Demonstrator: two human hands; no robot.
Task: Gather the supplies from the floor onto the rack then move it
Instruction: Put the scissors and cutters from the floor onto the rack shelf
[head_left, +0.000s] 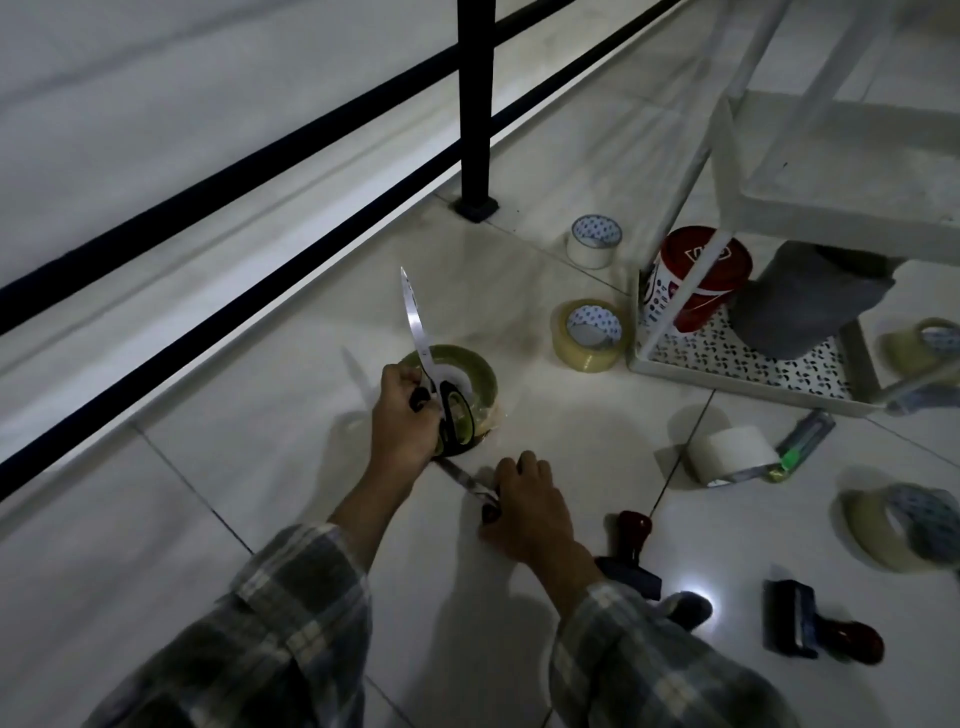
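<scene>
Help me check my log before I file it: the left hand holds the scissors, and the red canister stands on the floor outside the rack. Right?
One slip. The left hand does hold the scissors, but the red canister stands on the rack's bottom shelf, not on the floor outside it; the head view shows this.

Bare tile lies wide open across the lower left, right up to the black railing (208, 260) walling off the upper left. Mid-frame is crowded: scissors (415, 322) point up from the left hand (405, 415) over a green tape roll (472, 376), with a knife (462, 480) low under the right hand (524, 506). There's open floor right of that, then a clear tape roll (592, 335) beside the rack (727, 385) corner. A red can (701, 280) and grey cloth (810, 301) fill the tray's back, while its patterned front is free. At lower right, stamps (821, 629) and a white roll (732, 454) leave narrow gaps.
</scene>
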